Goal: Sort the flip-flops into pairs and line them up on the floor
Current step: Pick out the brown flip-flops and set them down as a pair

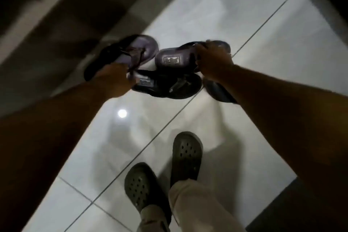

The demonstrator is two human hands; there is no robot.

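Glossy white tiled floor point(226, 24), dim light, dark wall at the upper left; one lamp reflection point(122, 113) on the tile. Four flip-flops, dark with purple-grey footbeds, clustered mid-frame. Left hand point(113, 81): arm reaching forward and down, fingers closed on the straps of the upper-left flip-flop point(135, 51), which is tilted and appears lifted. Right hand point(212, 62): arm extended likewise, closed over the upper-right flip-flop point(173, 59), heel label facing the camera. Third flip-flop point(169, 85) lies flat on the floor between the hands; fourth flip-flop point(218, 90) is partly hidden under the right forearm. Wearer's own dark perforated clogs point(186, 156) stand well apart, nearer the camera. Step judged: matching a pair. Advice: compare strap and label before setting down, place toes the same way, soles flat, sides just beside each other along a grout line.
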